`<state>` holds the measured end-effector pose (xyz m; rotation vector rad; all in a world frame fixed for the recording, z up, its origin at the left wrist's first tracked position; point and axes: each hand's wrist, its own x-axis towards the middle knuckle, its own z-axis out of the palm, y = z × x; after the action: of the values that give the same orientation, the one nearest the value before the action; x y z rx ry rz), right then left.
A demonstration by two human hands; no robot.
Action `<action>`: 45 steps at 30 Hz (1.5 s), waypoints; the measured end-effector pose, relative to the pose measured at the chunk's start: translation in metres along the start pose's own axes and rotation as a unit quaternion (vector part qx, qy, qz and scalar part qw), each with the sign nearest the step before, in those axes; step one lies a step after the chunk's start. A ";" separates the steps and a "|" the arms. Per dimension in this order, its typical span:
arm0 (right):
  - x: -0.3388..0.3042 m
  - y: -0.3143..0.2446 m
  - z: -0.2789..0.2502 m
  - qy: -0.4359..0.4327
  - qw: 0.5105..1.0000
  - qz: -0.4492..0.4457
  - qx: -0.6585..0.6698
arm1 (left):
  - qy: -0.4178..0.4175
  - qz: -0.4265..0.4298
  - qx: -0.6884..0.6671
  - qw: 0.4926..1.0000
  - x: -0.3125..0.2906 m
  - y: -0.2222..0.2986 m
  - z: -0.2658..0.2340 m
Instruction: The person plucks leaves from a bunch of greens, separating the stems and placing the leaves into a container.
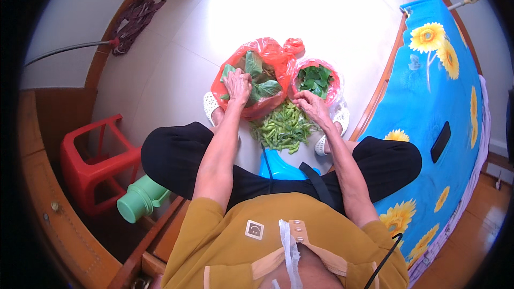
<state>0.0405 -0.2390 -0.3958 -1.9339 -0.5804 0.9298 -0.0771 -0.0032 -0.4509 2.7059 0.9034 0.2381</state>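
My left hand reaches into a red plastic bag, its fingers closed on a broad green leaf. More large leaves and some brownish stems lie in that bag. Beside it to the right, a smaller pink-red bag is folded open around darker green leaves. My right hand is at the near rim of this bag with its fingertips pinched together; whatever is between them is too small to make out. Between my feet on the floor lies a heap of green pods and leafy bits.
A bright blue plastic object lies between my legs. To the left are a red stool, a green jug-like container and a wooden drawer unit. A bed with a sunflower-print sheet carries a dark phone at right.
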 end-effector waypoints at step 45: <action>-0.015 -0.059 0.019 -0.074 0.985 -0.096 0.124 | -0.197 -0.132 -0.610 0.756 -0.041 0.085 -0.108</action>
<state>0.0143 -0.2110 -0.3452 -1.5673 -0.6901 0.9783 -0.0880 -0.0701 -0.3245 1.3060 0.6175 0.1086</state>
